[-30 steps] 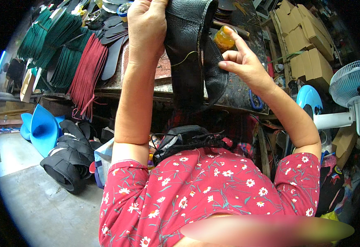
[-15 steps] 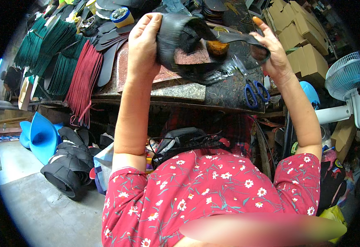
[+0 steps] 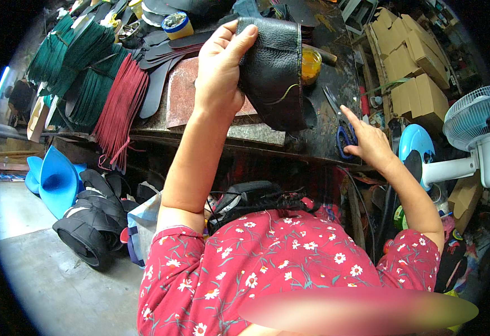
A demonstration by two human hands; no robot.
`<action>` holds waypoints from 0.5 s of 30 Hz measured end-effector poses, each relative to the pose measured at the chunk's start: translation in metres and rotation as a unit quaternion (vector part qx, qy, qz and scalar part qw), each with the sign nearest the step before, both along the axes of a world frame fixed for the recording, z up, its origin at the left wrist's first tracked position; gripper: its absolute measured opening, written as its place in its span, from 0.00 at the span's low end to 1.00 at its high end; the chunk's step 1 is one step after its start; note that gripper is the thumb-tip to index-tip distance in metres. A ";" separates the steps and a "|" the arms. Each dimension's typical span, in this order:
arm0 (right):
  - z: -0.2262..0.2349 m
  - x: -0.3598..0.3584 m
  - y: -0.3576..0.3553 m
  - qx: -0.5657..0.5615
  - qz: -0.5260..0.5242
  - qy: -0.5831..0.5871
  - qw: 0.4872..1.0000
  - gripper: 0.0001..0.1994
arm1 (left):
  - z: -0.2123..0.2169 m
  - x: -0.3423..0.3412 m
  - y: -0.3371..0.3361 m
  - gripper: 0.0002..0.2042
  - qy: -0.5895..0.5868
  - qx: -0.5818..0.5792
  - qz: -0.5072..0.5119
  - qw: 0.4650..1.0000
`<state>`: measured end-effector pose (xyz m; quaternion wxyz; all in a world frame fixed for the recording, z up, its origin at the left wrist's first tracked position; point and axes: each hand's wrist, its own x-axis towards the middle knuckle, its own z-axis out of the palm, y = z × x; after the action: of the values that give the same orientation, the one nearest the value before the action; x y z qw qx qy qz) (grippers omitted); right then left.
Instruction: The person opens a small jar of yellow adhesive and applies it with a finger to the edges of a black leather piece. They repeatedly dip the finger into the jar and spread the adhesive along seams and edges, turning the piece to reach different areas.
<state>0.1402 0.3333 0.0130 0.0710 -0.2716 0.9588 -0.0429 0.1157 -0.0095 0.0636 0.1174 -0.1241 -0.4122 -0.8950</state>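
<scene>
My left hand pinches the upper left edge of a black leather piece and holds it up over the workbench. The piece hangs in a curve, with stitching along one edge and a loose pale thread on its lower part. Off to the right, my right hand has its fingers apart and holds nothing. It hovers beside a pair of blue-handled scissors, whose blades point away from me on the bench. Whether the fingers touch the handles I cannot tell.
On the bench's left lie bundles of green strips, red strips and black sole shapes. A reddish board lies under my left forearm. Behind the leather stands a jar of orange stuff. Cardboard boxes and a fan are at right.
My right hand has let go of the black leather piece and moved down toward the scissors. My left hand has shifted right, and the leather now hangs from it alone.
</scene>
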 end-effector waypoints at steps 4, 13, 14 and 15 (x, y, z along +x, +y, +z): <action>0.002 -0.003 0.004 -0.082 0.014 -0.032 0.996 0.51 | 0.001 -0.004 -0.003 0.15 0.041 -0.013 0.059 0.997; 0.045 0.012 0.007 -0.312 0.022 0.076 0.947 0.48 | -0.023 -0.019 -0.016 0.13 -0.042 0.053 0.143 0.987; 0.055 0.010 0.001 -0.261 0.069 0.173 0.947 0.49 | -0.023 -0.019 -0.015 0.12 -0.038 0.048 0.140 0.988; 0.063 0.009 -0.005 -0.195 0.089 0.256 0.943 0.49 | -0.022 -0.020 -0.013 0.12 -0.037 0.047 0.135 0.989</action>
<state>0.1493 0.3283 0.0764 -0.2278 -0.3660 0.8894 -0.1520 0.0961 -0.0222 0.0415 0.2279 -0.0285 -0.3870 -0.8930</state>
